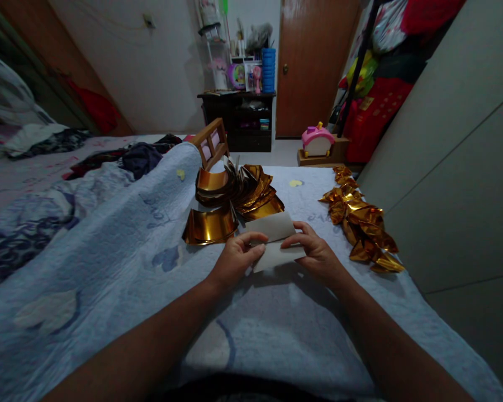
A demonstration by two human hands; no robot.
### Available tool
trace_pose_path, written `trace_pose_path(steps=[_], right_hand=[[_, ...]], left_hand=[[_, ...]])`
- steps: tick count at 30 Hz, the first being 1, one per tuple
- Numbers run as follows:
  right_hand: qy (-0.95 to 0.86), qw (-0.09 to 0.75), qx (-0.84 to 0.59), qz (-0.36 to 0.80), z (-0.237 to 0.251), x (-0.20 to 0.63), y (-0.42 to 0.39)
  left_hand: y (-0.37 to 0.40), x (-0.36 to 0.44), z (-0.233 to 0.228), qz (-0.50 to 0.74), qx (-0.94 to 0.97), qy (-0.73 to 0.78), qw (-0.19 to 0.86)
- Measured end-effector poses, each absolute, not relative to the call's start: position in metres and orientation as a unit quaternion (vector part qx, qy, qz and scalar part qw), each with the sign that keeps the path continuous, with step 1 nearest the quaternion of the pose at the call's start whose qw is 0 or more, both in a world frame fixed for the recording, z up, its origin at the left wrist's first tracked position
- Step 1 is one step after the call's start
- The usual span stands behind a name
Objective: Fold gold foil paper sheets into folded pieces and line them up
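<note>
A sheet of paper, pale on the side facing me and creased across its middle, is held above the bed between both hands. My left hand pinches its left edge near the crease, thumb and fingers closed. My right hand grips the right edge, with fingers at the crease and the thumb side partly hidden behind the paper. Just beyond the hands lies a fanned stack of gold foil sheets. A smaller curved bundle of gold sheets sits to the left of it.
Folded gold foil pieces lie in a row along the bed's right edge. A light blue quilt covers the bed, with rumpled clothes to the left. A pink toy and a dark cabinet stand past the far edge.
</note>
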State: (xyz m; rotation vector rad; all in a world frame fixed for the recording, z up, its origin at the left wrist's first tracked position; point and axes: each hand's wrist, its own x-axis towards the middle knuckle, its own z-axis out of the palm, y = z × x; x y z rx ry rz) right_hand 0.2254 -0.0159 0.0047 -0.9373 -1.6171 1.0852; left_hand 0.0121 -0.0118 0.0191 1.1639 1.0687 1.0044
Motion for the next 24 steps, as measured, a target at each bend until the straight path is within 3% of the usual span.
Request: trace_pose_path(steps=[17,24], right_hand=[[-0.689,0.434,-0.375,0.442,0.013,0.228,-0.016],[-0.641,0.480,-0.386,0.457,0.014,0.224,-0.017]], left_hand=[[-0.011,0.008,0.012,0.423,0.528,0.439,0.591],[-0.012,0.011,0.016,0.450,0.547,0.436,0.554]])
